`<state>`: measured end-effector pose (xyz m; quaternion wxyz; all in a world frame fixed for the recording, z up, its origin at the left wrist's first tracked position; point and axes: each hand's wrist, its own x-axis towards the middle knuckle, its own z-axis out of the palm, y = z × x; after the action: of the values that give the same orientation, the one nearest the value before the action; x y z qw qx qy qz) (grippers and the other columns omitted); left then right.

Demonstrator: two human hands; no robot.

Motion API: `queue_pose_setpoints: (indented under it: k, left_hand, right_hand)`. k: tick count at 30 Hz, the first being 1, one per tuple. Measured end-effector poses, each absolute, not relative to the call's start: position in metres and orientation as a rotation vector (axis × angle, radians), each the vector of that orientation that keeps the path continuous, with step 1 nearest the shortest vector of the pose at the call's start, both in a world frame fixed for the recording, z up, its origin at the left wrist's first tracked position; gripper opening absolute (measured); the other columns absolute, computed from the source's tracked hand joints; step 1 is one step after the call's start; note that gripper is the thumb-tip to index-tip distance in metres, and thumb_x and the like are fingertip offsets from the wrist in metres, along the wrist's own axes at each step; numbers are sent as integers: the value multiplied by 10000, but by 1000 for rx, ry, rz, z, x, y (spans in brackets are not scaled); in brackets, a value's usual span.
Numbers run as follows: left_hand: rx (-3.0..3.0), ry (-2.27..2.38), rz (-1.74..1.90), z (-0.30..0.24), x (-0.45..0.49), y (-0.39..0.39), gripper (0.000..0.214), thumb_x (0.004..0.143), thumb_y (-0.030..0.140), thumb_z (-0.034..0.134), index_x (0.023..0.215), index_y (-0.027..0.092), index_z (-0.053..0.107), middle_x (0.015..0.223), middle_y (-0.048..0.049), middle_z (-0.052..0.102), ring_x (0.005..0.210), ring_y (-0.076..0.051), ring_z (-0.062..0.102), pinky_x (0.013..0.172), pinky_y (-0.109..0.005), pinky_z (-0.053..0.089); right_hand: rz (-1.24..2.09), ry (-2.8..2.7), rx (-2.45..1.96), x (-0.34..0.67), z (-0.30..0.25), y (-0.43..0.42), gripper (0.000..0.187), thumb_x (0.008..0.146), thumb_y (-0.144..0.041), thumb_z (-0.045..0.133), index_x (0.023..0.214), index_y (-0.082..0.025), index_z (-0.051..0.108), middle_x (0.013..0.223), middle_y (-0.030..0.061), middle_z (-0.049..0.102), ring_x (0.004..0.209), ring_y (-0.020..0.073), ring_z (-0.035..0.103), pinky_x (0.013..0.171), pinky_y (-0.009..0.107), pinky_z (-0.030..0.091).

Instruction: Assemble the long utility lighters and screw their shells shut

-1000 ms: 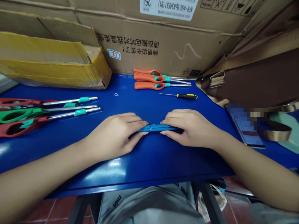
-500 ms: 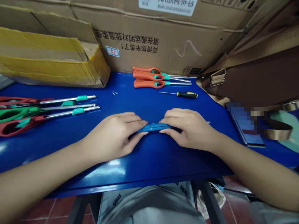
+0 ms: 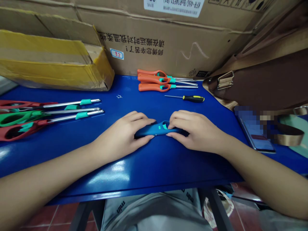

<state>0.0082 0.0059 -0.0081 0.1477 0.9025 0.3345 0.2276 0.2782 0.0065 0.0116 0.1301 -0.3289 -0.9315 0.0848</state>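
Note:
A blue long-neck lighter (image 3: 151, 130) with teal parts lies crosswise between my two hands, just above the blue table. My left hand (image 3: 127, 130) grips its left end, thumb underneath and fingers on top. On the other end, my right hand (image 3: 190, 130) pinches near the trigger opening; the palm hides the rest of that end. The lighter's broad face shows, with a teal trigger and a small teal patch.
Several orange lighters (image 3: 154, 87) lie at the back beside a black-and-yellow screwdriver (image 3: 193, 98). Red and green lighters (image 3: 21, 117) rest at left. Cardboard boxes (image 3: 134, 29) wall the back. A phone (image 3: 255, 131) and brown bag (image 3: 269, 86) sit at right.
The blue lighter has rolled in my hands from its narrow edge to its broad face, so the teal trigger now shows. Both hands keep their hold.

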Motion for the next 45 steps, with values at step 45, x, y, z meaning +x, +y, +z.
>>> queue_pose_setpoints:
  k: [45]
  left_hand:
    - [2437, 1006, 535, 3, 6, -16, 250, 1005, 214, 561, 1192, 190, 724, 1080, -68, 650, 963, -217, 643, 845, -372, 551]
  right_hand:
    - [620, -2945, -1259, 299, 33, 7, 138, 1070, -289, 492, 987, -204, 562, 981, 42, 635, 821, 208, 573, 747, 346, 395]
